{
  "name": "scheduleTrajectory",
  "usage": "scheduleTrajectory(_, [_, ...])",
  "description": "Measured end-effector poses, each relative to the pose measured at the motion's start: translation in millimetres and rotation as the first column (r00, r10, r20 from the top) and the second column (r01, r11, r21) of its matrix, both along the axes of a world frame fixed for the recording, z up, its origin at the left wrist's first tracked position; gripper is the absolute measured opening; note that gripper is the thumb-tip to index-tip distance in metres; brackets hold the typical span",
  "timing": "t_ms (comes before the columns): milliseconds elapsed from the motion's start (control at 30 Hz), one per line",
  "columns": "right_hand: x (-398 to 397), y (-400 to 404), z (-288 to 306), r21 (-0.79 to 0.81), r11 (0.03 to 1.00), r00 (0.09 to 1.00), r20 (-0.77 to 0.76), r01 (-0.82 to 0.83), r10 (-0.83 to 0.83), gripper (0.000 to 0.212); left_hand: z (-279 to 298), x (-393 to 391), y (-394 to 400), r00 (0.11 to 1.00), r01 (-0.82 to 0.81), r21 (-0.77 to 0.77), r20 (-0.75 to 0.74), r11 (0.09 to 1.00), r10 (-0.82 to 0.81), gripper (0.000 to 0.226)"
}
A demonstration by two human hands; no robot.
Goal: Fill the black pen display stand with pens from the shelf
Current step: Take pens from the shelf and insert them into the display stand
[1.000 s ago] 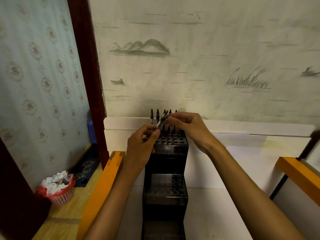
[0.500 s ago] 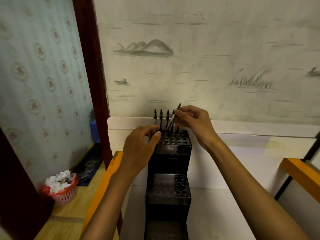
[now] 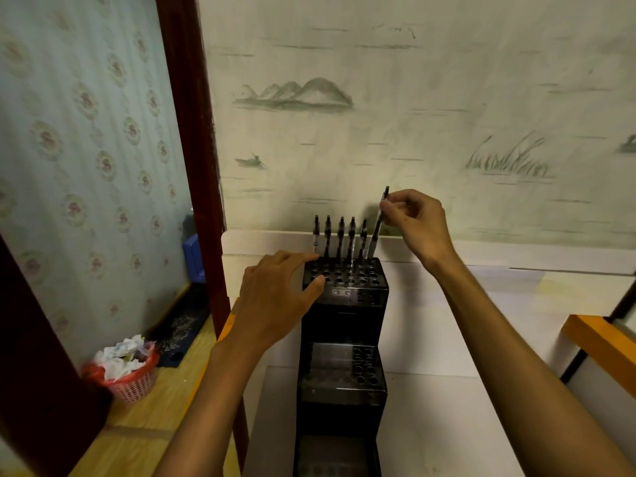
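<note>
- At the stand's back row, my right grip [image 3: 413, 218] pinches a pen [image 3: 378, 224], its tip at the right-corner hole.
- Left grip [image 3: 275, 297], fingers spread, rests on the black pen display stand [image 3: 344, 304].
- Five pens [image 3: 340, 239] stand upright alongside.
- White desk [image 3: 430, 407] below; painted wallpaper [image 3: 378, 115] behind; pink wastebasket [image 3: 127, 373] on the floor, left.

This looks like a room in a home. The walls have flowery wallpaper [image 3: 79, 139] and a painted picture of hills [image 3: 296, 94]. A small pink basket [image 3: 132, 380] full of paper scraps sits on the wooden floor [image 3: 144, 428].
</note>
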State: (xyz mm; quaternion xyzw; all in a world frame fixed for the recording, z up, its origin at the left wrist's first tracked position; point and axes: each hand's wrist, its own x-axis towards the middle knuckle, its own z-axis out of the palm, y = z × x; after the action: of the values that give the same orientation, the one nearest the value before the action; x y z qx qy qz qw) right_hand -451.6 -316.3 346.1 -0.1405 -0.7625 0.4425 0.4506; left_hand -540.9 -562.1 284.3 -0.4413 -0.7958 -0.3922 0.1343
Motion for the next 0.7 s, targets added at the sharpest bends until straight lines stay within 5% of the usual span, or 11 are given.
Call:
scheduleTrajectory(500, [-1.5, 5.5, -27.4, 0.116, 0.993, 0.976, 0.215, 0.015, -0.040, 0.010, -4.0, 0.2, -9.8, 0.997, 0.027, 0.027, 0.075, 0.999, -0.029, 0.045])
scheduleTrajectory(700, [3.4, -0.2, -40.9, 0.049, 0.999, 0.975, 0.222, 0.019, -0.029, 0.005, -5.8, 2.5, -12.1, 0.996, 0.047, 0.036, 0.080, 0.998, -0.049, 0.044])
